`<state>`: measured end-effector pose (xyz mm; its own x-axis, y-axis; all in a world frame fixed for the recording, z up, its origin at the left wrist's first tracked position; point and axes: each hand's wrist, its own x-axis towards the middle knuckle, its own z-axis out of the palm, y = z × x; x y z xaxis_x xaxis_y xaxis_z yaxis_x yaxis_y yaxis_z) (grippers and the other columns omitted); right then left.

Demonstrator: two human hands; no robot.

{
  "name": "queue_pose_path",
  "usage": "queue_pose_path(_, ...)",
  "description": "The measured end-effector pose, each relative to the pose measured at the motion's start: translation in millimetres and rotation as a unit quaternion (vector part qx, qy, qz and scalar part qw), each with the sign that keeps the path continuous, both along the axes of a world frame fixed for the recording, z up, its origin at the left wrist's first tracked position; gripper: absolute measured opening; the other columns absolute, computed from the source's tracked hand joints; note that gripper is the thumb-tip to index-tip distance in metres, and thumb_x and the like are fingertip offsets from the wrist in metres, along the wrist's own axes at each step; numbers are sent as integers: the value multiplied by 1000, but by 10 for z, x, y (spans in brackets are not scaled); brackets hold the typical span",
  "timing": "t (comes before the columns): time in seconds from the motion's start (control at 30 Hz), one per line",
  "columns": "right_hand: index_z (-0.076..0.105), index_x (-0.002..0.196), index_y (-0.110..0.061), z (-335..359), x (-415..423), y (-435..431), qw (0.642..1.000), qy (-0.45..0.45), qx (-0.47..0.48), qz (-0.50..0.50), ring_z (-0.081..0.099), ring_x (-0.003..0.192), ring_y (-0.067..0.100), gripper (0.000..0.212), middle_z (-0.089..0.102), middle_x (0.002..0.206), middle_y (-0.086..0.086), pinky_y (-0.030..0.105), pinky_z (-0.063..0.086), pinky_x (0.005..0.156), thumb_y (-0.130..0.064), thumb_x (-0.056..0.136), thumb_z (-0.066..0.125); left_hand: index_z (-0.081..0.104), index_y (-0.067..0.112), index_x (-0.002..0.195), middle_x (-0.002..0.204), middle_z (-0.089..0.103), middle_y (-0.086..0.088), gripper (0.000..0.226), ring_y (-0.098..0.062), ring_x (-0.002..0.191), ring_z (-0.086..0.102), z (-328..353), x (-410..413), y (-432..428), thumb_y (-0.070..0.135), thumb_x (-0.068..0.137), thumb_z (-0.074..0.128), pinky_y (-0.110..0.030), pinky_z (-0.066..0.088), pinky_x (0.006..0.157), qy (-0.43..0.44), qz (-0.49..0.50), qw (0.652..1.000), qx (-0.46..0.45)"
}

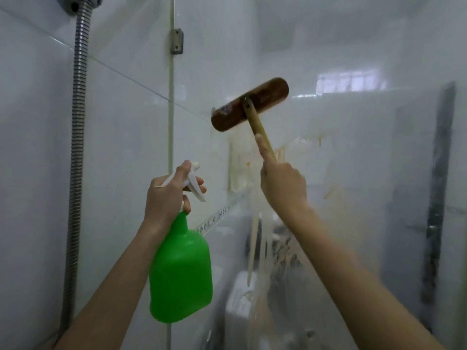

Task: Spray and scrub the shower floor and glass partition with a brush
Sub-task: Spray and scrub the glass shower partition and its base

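Note:
My right hand (283,183) grips the pale wooden handle of a brush, forefinger stretched along it. The brown wooden brush head (250,104) is pressed high against the misted glass partition (353,152), tilted up to the right. My left hand (169,195) holds a green spray bottle (180,276) by its neck, fingers curled round the white trigger head (194,183), nozzle towards the glass. The shower floor is out of view.
A ribbed metal shower hose (77,147) hangs down the white tiled wall on the left. A metal clamp (177,41) and a vertical seal strip fix the glass to the wall. Blurred fixtures show through the glass.

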<state>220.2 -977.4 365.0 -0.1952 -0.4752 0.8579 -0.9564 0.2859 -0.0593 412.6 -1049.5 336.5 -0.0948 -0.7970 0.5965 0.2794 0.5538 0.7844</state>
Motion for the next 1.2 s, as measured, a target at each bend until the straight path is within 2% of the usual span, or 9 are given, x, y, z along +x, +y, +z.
queue_pose_path(0.1,-5,152,-38,335,-42,-32,1000,-8,1,4,46,46,19,73,49,62,4,32,41,43,-12,98,38,76,19,80,79,78,-9,39,-34,60,56,-41,-54,24,45,100,55,-22,41,39,-10,3,1000,7)
queue_pose_path(0.17,-9,151,-39,-160,-92,126,999,-46,14,-6,44,42,17,77,46,56,2,30,40,40,-11,98,40,76,17,81,81,78,-12,39,-29,50,52,-68,-70,25,44,100,55,-21,40,38,-5,2,1000,10)
queue_pose_path(0.3,-5,153,-33,-1273,-152,513,995,-89,36,14,27,32,5,87,32,47,-8,19,22,34,-6,93,53,77,14,81,77,77,-9,42,-29,52,53,-191,-93,0,45,100,55,-23,40,41,-5,-11,1000,7)
queue_pose_path(0.5,-7,152,-35,-83,-160,201,998,-45,-28,-21,38,41,11,64,41,55,-2,21,22,37,-22,103,33,69,6,64,57,69,-8,57,-13,33,45,-334,-321,-20,50,98,55,-22,39,43,-58,11,997,55)
queue_pose_path(0.73,6,154,-31,-858,-203,540,997,-69,-38,-3,26,32,6,60,31,45,-7,16,16,35,-28,103,37,78,10,84,68,74,-6,49,-16,38,45,-400,-392,-27,49,99,53,-25,41,45,-65,-33,997,34)
queue_pose_path(0.93,1,154,-32,166,-451,483,992,-52,-105,-39,37,45,13,57,41,57,0,25,19,41,-28,104,29,69,11,62,58,69,-8,57,-15,36,49,-319,-529,47,51,98,54,-23,42,45,-46,-16,998,45)
queue_pose_path(1.07,1,154,-31,-675,-517,782,991,-88,-94,-41,33,36,11,65,37,47,-2,21,17,37,-23,102,40,75,18,72,63,71,-6,47,-18,40,44,-216,-637,91,50,99,54,-24,39,43,-19,-67,997,36)
queue_pose_path(1.13,4,154,-28,-1119,-491,974,991,-114,-68,-30,26,31,7,70,32,42,-7,15,15,35,-19,100,47,74,11,72,59,69,-7,52,-16,39,46,-190,-701,105,51,98,54,-23,39,43,-20,-70,996,41)
queue_pose_path(1.2,3,153,-29,-981,-579,1020,993,-87,-67,-35,29,33,8,68,32,45,-10,17,18,35,-19,100,45,71,5,69,57,67,-8,56,-12,36,49,-160,-782,142,51,97,55,-22,41,42,-25,-63,997,39)
